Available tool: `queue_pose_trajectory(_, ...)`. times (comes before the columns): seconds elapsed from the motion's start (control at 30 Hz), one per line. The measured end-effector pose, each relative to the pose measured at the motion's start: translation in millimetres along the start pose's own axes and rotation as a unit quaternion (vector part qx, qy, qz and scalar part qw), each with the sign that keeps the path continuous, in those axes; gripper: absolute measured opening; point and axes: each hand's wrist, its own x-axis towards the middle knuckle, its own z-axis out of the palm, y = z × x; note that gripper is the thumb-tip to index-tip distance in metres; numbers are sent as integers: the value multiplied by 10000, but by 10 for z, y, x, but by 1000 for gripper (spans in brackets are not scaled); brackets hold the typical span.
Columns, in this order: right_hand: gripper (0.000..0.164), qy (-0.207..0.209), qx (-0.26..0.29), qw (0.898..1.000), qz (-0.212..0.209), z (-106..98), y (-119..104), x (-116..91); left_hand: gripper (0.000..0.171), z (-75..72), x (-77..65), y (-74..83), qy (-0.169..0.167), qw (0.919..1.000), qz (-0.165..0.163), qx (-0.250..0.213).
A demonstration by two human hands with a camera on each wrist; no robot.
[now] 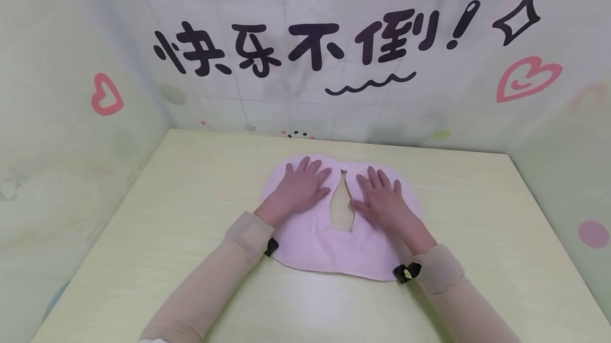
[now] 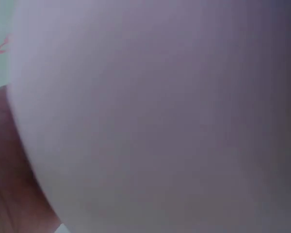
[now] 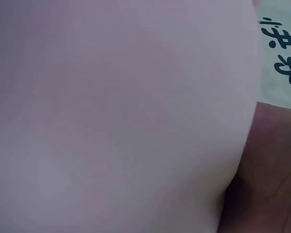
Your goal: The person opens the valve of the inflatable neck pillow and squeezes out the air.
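Observation:
A pale pink cloth piece (image 1: 324,255), shaped like a bib with rounded lobes, lies on the table with a long teardrop-shaped gap down its middle. My left hand (image 1: 300,186) rests on its left lobe, fingers spread and pointing away. On the right lobe lies my right hand (image 1: 385,205), fingers spread too, its thumb at the edge of the gap. Pale pink cloth (image 2: 136,116) fills most of the left wrist view, out of focus. In the right wrist view the cloth (image 3: 126,116) likewise hides the fingers.
The light wooden table (image 1: 191,200) runs back to a white printed curtain (image 1: 296,104) with black lettering and hearts. Similar curtains stand at the left and right sides. Black straps (image 1: 407,273) show at the wrists.

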Motion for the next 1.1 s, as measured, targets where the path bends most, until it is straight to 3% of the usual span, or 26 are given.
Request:
queue_pose_trajectory(0.2, 68, 40, 27, 9999, -95, 63, 53, -9, 59, 73, 22, -43, -225, 9997, -50, -10)
queue_pose_trajectory(0.5, 67, -40, 85, 9998, -163, 127, 99, 0, 57, 80, 35, -60, -278, 9996, 23, 15)
queue_pose_trajectory(0.97, 54, 320, 9, 9994, -149, 84, 82, 38, 57, 64, 44, -79, -249, 9996, -19, 146)
queue_pose_trajectory(1.1, 50, 620, -8, 9980, -112, 31, 46, -11, 55, 49, 24, -66, -135, 9999, -11, -2)
